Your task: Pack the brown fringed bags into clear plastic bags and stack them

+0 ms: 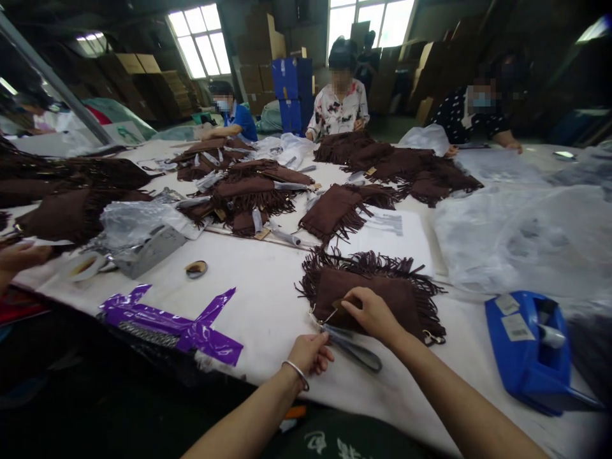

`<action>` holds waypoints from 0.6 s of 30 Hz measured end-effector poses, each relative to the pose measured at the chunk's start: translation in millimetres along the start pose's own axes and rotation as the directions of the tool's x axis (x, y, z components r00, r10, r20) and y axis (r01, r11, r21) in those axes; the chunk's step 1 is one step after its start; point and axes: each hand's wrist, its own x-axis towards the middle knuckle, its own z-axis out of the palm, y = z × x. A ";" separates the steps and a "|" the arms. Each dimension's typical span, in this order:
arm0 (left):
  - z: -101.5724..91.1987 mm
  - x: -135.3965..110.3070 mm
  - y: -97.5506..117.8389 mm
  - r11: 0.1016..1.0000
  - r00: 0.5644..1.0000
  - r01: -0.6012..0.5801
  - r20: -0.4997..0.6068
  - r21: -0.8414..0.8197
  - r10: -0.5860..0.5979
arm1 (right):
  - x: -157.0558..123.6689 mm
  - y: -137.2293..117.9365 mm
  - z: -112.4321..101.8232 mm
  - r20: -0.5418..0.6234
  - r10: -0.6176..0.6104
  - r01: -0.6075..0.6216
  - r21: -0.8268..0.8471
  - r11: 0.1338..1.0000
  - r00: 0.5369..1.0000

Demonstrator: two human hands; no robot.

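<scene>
A dark brown fringed bag (401, 298) lies flat on the table in front of me, its fringe spread along the far and right edges. My right hand (375, 313) is over the bag, thumb and forefinger pinching a small brown tag (338, 307). At the bag's near left corner, my left hand (312, 356) has its fingers closed on the end of a wrist strap (363, 358), beside a metal clasp. The strap's grey-looking loop hangs toward the near side. Another metal clasp (434, 338) shows at the bag's right corner.
A blue tape dispenser (514, 376) stands at right, below piled clear plastic bags (521, 242). Several brown fringed bags (248, 185) lie across the table (258, 280). Purple tape (210, 325) covers the left front edge. Co-workers sit opposite; another person's hand (21, 258) is at far left.
</scene>
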 end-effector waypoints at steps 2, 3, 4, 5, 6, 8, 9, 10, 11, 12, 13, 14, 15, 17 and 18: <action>0.1 1.4 0.4 1.000 1.000 0.001 0.009 -0.021 -0.001 | 10.6 1.7 4.6 -0.034 0.024 -0.026 -0.043 0.999 0.999; 0.4 2.0 0.3 1.000 1.000 -0.002 0.011 -0.025 0.002 | 11.2 1.2 7.3 -0.044 0.020 -0.023 -0.065 0.998 0.999; 0.8 2.6 -0.1 1.000 1.000 -0.007 0.010 -0.024 0.007 | 8.3 -0.1 10.0 -0.040 -0.005 0.001 -0.092 0.996 0.999; 1.3 3.1 -0.7 1.000 1.000 -0.015 0.009 -0.018 0.015 | 2.0 -2.0 12.7 -0.017 -0.049 0.047 -0.125 0.991 0.999; 2.1 3.8 -1.3 1.000 1.000 -0.027 0.008 -0.006 0.027 | -7.0 -4.0 15.4 0.022 -0.105 0.108 -0.162 0.981 0.994; 4.3 5.6 -2.3 0.998 0.998 -0.063 -0.002 0.023 0.063 | -28.3 -7.2 21.6 0.118 -0.207 0.231 -0.242 0.943 0.971; 5.8 6.6 -2.5 0.996 0.996 -0.084 -0.010 0.037 0.084 | -38.1 -7.5 25.2 0.152 -0.231 0.266 -0.281 0.922 0.961; 7.5 7.7 -2.3 0.994 0.994 -0.102 -0.021 0.050 0.103 | -45.7 -6.8 29.3 0.167 -0.232 0.275 -0.318 0.907 0.958; 9.3 8.7 -1.7 0.991 0.992 -0.116 -0.032 0.063 0.119 | -50.5 -5.0 33.6 0.163 -0.219 0.265 -0.356 0.896 0.962; 11.1 9.3 -0.9 0.989 0.991 -0.126 -0.045 0.073 0.129 | -52.4 -2.2 38.0 0.145 -0.201 0.243 -0.394 0.886 0.969; 12.6 9.4 0.0 0.989 0.989 -0.130 -0.055 0.077 0.134 | -51.5 1.4 42.2 0.118 -0.183 0.216 -0.427 0.878 0.976; 13.6 8.9 0.8 0.989 0.989 -0.130 -0.064 0.069 0.134 | -48.3 5.4 45.9 0.087 -0.171 0.192 -0.452 0.871 0.981; 14.1 7.7 1.5 0.991 0.989 -0.129 -0.073 0.043 0.132 | -43.6 9.3 48.9 0.060 -0.168 0.176 -0.466 0.867 0.984; 13.0 3.8 1.6 0.989 0.991 -0.129 -0.042 -0.068 0.126 | -33.0 15.6 51.6 0.019 -0.176 0.165 -0.467 0.869 0.984; 11.7 1.9 1.1 0.981 0.992 -0.126 -0.004 -0.148 0.127 | -28.3 17.6 51.4 0.008 -0.182 0.166 -0.457 0.874 0.983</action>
